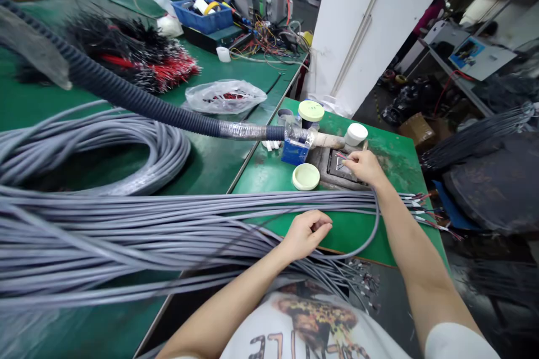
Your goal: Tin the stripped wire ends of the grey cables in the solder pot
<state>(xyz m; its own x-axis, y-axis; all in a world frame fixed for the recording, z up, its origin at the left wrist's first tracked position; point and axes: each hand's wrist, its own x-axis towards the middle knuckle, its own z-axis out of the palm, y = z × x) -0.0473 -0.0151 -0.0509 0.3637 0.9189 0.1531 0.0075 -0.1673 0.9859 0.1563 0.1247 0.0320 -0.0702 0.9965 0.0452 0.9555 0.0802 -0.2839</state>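
Note:
My right hand [365, 168] pinches the thin pink and red wire ends [342, 155] over a dark metal fixture [339, 168] set on a green mat bench [349, 224]. One grey cable from the long bundle [168, 230] loops up to those ends. My left hand [305, 234] lies loosely curled at the bundle's edge, with nothing visible in its fingers. Just beyond the fixture stand a jar with a pale green lid [311, 111] and a white-lidded jar [356, 134]. A loose pale green lid [305, 176] lies near it. A corrugated black hose [138, 106] ends at a clamp behind the fixture.
A coil of grey cable [96, 151] lies on the left bench, behind it a heap of black and red wires [138, 56] and a plastic bag [225, 96]. A blue crate [202, 15] and tangled wires stand farther back. A white pillar [357, 28] rises at the bench's far side.

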